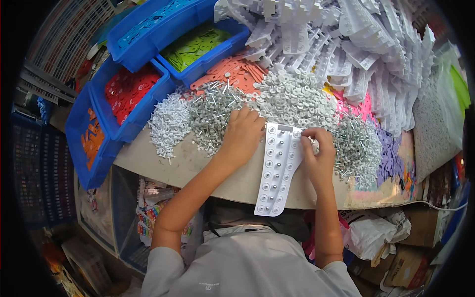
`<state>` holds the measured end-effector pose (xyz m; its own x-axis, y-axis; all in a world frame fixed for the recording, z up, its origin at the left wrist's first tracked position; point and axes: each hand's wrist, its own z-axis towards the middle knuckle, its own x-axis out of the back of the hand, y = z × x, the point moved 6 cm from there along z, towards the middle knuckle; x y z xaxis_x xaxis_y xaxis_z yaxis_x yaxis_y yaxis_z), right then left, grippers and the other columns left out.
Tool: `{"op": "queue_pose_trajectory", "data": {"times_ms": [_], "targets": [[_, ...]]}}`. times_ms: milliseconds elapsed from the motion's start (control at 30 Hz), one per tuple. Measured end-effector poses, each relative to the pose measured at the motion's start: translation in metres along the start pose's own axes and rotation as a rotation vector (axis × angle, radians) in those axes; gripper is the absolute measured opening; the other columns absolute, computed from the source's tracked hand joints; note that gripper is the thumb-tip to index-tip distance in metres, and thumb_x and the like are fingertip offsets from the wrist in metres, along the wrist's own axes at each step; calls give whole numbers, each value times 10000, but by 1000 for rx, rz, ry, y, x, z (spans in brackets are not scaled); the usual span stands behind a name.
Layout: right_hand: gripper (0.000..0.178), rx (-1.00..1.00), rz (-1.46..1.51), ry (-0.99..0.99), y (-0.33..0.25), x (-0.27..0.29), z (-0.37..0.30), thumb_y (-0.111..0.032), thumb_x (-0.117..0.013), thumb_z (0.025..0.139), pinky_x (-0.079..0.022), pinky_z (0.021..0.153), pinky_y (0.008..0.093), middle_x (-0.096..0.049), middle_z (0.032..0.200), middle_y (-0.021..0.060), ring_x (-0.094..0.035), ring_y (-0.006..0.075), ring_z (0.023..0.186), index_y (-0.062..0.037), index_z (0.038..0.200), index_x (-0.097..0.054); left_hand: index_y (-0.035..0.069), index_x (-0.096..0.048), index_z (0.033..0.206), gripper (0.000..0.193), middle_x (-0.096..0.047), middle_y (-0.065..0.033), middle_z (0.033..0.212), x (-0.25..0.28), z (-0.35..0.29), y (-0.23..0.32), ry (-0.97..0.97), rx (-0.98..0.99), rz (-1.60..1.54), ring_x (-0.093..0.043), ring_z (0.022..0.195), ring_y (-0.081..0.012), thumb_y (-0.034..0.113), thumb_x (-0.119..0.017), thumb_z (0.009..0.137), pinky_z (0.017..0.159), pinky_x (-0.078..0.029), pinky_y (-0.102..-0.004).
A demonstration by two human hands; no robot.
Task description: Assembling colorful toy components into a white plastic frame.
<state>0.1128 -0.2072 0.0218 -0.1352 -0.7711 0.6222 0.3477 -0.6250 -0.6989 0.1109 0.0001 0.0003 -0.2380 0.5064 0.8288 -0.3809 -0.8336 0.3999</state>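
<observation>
A white plastic panel (276,171), with rows of round ring-like pieces along both sides and metal studs down its middle, lies on the table and juts over the near edge. My right hand (320,148) is at its upper right corner, thumb and forefinger bent together; whatever they pinch is too small to make out. Farther left, my left hand (243,132) reaches to the edge of a pile of metal pins (213,111), its fingers curled down and close together. Their tips are partly hidden. Just beyond the panel is a heap of small grey-white rings (297,99).
Blue bins (170,74) at the left hold red, orange, green and blue flat pieces. White plastic panels (386,44) are stacked at the back right. Small white pins (170,121), more metal pins (357,143), coral pieces (232,72) and purple pieces (389,156) lie on the table (183,168).
</observation>
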Motion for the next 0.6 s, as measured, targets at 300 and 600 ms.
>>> {"op": "queue_pose_trajectory", "data": {"times_ms": [300, 600], "targets": [[83, -88, -41, 25, 6, -24, 1, -29, -665, 901, -460, 834, 391, -623, 919, 120, -572, 288, 900, -10, 976, -636, 97, -718, 934, 88, -676, -29, 929, 16, 9, -9, 62, 54, -321, -577, 985, -233, 136, -734, 857, 916, -380, -377], [65, 68, -175, 61, 0, -28, -6, -29, -671, 916, -449, 867, 405, -626, 938, 120, -558, 308, 946, -10, 972, -644, 98, -713, 916, 65, -670, -21, 936, -15, 14, -5, -50, 80, -314, -569, 979, -234, 146, -714, 872, 919, -375, -387]]}}
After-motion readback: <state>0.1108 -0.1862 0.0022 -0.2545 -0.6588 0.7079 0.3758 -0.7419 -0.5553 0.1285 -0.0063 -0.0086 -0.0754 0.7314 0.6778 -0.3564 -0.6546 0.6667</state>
